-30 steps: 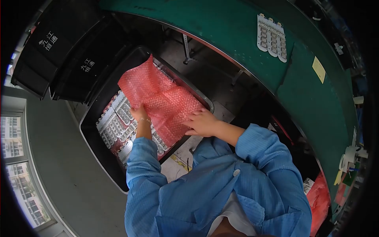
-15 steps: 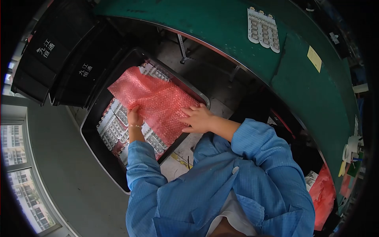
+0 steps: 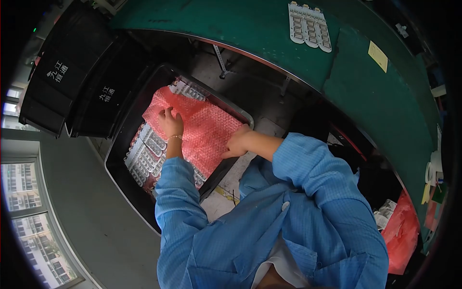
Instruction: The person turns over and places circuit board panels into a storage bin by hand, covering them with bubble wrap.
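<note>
A sheet of red bubble wrap (image 3: 207, 127) lies over part of the white slotted panels (image 3: 144, 156) inside a black bin (image 3: 115, 168). My left hand (image 3: 171, 123) is over the upper left part of the sheet, its fingers apart and bent, with nothing gripped. At the sheet's right edge, beside the bin's rim, my right hand (image 3: 238, 142) has its fingers together, pressed on the wrap. Some of its fingertips are hidden, and whether it pinches the sheet does not show.
Black bins with white lettering (image 3: 91, 96) stand at the upper left. A green table (image 3: 370, 111) curves along the top and right, bearing a white panel (image 3: 309, 26) and a yellow paper (image 3: 378, 56). More red wrap (image 3: 402, 236) is at the lower right.
My left hand has moved up over the sheet from its lower edge. The sheet's raised far corner has come down and now folds over. My right hand's spread fingers have drawn together.
</note>
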Motion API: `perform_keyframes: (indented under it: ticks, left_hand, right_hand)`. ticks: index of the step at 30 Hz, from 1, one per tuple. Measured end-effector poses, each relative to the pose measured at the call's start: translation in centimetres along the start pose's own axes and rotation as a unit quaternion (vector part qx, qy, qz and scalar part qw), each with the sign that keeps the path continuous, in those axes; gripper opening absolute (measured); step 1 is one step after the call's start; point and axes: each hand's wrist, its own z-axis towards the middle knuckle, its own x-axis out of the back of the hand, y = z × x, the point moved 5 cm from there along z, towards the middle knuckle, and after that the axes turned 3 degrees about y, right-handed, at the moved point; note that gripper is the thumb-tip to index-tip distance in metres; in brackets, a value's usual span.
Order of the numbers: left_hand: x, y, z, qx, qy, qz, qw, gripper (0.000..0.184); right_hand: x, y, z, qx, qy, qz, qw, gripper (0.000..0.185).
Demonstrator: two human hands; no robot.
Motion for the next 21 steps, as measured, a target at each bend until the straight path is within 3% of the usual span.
perform_keyframes:
  ticks: [1, 3, 4, 6, 10, 12, 13, 15, 16, 18, 19, 20, 21]
  left_hand:
    - [-1.1, 0.0, 0.7, -0.002, -0.001, -0.002, 1.000, 0.032]
    - [-3.8, -0.8, 1.5, 0.128, -0.044, 0.045, 0.990, 0.031]
    - [-4.6, -0.7, 1.7, 0.121, -0.048, 0.041, 0.991, 0.031]
    - [-6.2, -2.2, 1.1, 0.238, -0.114, 0.122, 0.957, 0.030]
    - [-7.7, -4.6, 0.6, 0.247, -0.169, 0.047, 0.953, 0.024]
    - [-5.3, -2.7, 0.7, 0.202, -0.015, 0.013, 0.979, 0.015]
    - [-5.0, -2.6, 0.6, 0.204, -0.015, 0.016, 0.979, 0.015]
    - [-4.0, -1.5, 0.5, 0.099, 0.039, -0.027, 0.994, 0.023]
    - [-3.6, -0.5, 0.7, 0.102, 0.037, -0.023, 0.994, 0.023]
    - [-3.5, 2.1, 1.4, 0.015, 0.033, 0.003, 0.999, 0.041]
    - [-5.3, 0.5, 0.8, 0.082, -0.086, 0.058, 0.991, 0.057]
    - [-5.6, 0.0, 0.5, 0.083, -0.085, 0.059, 0.991, 0.057]
    - [-6.7, -0.9, 0.1, 0.124, -0.175, 0.135, 0.967, 0.058]
  right_hand:
    - [0.0, 0.0, 0.0, -0.002, 0.001, 0.002, 1.000, 0.060]
    - [0.1, 0.1, 0.0, -0.015, 0.009, 0.003, 1.000, 0.060]
    - [0.1, 0.2, -0.1, -0.022, 0.010, 0.008, 1.000, 0.060]
    - [0.1, 0.1, -0.1, -0.007, 0.008, 0.000, 1.000, 0.061]
    - [-0.2, 0.3, 0.0, -0.003, -0.002, 0.004, 1.000, 0.060]
    - [-0.2, 0.3, 0.1, 0.020, 0.027, 0.025, 0.999, 0.061]
    - [-0.2, 0.4, 0.2, 0.023, 0.026, 0.025, 0.999, 0.061]
    - [-0.3, 0.4, 0.3, 0.031, 0.028, 0.034, 0.999, 0.061]
    - [-0.2, 0.4, 0.3, 0.035, 0.025, 0.036, 0.998, 0.061]
    - [-0.2, 0.4, 0.4, 0.042, 0.021, 0.036, 0.998, 0.062]
    - [-0.4, 0.3, 0.5, 0.045, 0.020, 0.036, 0.998, 0.062]
    - [-0.4, 0.4, 0.5, 0.048, 0.023, 0.036, 0.998, 0.061]
    - [-0.3, 0.5, 0.5, 0.049, 0.028, 0.036, 0.998, 0.061]
